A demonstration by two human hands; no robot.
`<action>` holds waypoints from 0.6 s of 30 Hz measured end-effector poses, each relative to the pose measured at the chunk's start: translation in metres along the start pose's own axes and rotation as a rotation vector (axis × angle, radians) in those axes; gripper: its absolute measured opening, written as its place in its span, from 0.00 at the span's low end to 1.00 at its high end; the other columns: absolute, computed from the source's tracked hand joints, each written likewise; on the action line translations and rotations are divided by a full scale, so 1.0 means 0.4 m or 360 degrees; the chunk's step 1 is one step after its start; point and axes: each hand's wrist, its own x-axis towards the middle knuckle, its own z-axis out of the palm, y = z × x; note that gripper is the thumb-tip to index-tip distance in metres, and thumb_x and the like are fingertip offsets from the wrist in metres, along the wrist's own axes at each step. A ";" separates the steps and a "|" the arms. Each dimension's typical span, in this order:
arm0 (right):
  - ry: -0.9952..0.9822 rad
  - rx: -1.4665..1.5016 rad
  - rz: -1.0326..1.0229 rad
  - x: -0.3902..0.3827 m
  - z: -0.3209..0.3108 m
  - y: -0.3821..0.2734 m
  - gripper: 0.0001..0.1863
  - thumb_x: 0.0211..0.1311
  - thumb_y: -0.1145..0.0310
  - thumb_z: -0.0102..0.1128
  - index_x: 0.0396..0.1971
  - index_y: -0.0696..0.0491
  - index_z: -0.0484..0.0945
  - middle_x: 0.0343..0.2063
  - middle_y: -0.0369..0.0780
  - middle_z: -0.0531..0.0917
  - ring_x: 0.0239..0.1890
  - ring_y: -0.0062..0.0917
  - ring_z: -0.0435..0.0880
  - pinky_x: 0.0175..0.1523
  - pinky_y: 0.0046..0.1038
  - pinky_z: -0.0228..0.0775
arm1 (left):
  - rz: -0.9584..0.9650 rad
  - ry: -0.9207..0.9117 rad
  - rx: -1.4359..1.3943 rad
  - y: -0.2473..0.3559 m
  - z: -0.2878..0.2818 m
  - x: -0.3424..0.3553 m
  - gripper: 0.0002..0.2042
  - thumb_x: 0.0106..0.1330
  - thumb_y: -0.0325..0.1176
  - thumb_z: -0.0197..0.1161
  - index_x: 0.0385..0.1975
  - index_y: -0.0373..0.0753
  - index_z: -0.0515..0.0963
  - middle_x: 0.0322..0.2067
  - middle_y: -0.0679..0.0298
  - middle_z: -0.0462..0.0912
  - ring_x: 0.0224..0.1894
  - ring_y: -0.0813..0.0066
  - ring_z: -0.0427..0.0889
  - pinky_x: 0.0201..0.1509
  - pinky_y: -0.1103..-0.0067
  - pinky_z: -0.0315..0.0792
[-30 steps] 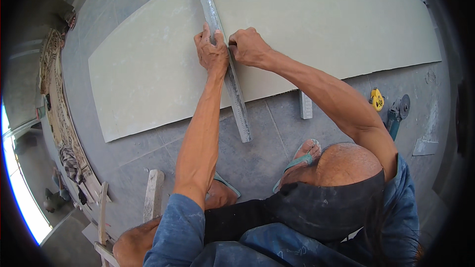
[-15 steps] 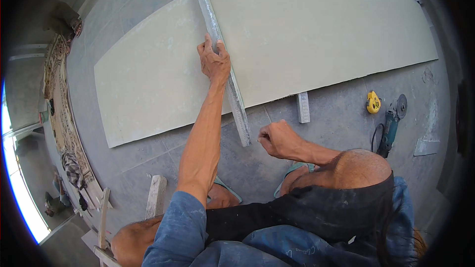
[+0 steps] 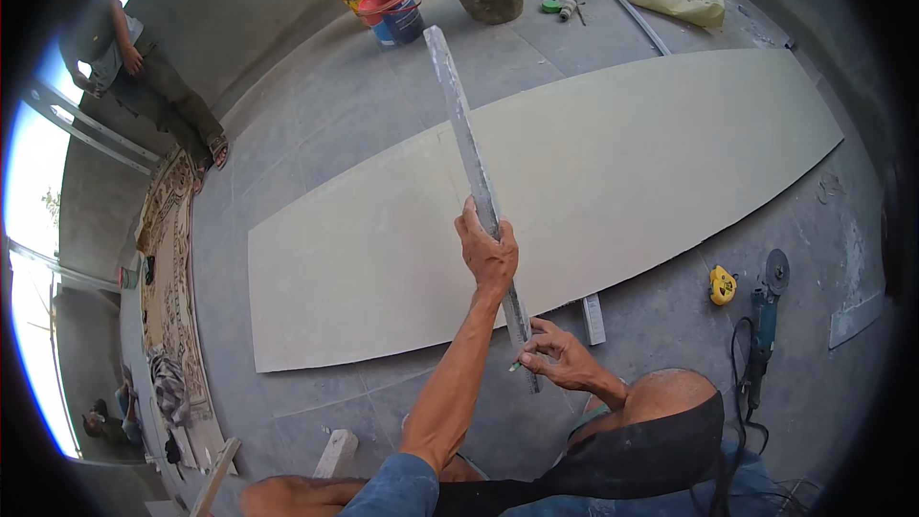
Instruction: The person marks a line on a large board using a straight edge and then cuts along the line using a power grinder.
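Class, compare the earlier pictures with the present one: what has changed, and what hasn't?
The metal bar has shifted right along the pale board, nearer the white block. The right hand drew back from mid-bar and is now at the near end, a thin green-tipped stick showing in its fingers. The left hand still grips the bar; the tape measure and grinder stay on the floor.

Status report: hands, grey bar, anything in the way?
Left hand gripping grey bar. Right hand pinching thin green item near bar's lower end. Bar spans pale board; grinder off board.
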 end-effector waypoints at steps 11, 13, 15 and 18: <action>0.1546 -0.0937 -0.0248 -0.189 -0.190 -0.097 0.06 0.63 0.69 0.68 0.34 0.55 0.85 0.35 0.42 0.77 0.34 0.32 0.81 0.40 0.32 0.72 | 0.0675 -0.1050 0.0024 0.193 0.053 0.024 0.29 0.68 0.42 0.65 0.65 0.37 0.66 0.46 0.52 0.78 0.36 0.62 0.78 0.44 0.68 0.76; 0.1695 -0.1291 -0.0153 -0.293 -0.250 -0.137 0.08 0.64 0.65 0.68 0.35 0.55 0.85 0.34 0.43 0.77 0.36 0.34 0.81 0.41 0.33 0.72 | 0.0960 -0.1254 0.0449 0.132 -0.038 0.067 0.22 0.67 0.36 0.65 0.60 0.39 0.72 0.43 0.53 0.80 0.45 0.56 0.81 0.50 0.66 0.76; 0.1907 -0.1362 -0.0009 -0.403 -0.312 -0.164 0.10 0.65 0.62 0.67 0.36 0.54 0.86 0.35 0.44 0.78 0.37 0.36 0.82 0.41 0.34 0.73 | 0.1000 -0.1479 0.0895 0.010 -0.148 0.107 0.21 0.65 0.37 0.66 0.57 0.39 0.75 0.43 0.55 0.80 0.47 0.56 0.80 0.51 0.64 0.73; 0.2214 -0.1716 0.0052 -0.575 -0.405 -0.164 0.11 0.65 0.61 0.67 0.35 0.54 0.86 0.35 0.47 0.79 0.38 0.41 0.82 0.43 0.38 0.72 | 0.0968 -0.1837 0.1599 -0.098 -0.375 0.138 0.18 0.62 0.37 0.69 0.50 0.40 0.77 0.41 0.56 0.81 0.46 0.56 0.80 0.51 0.60 0.72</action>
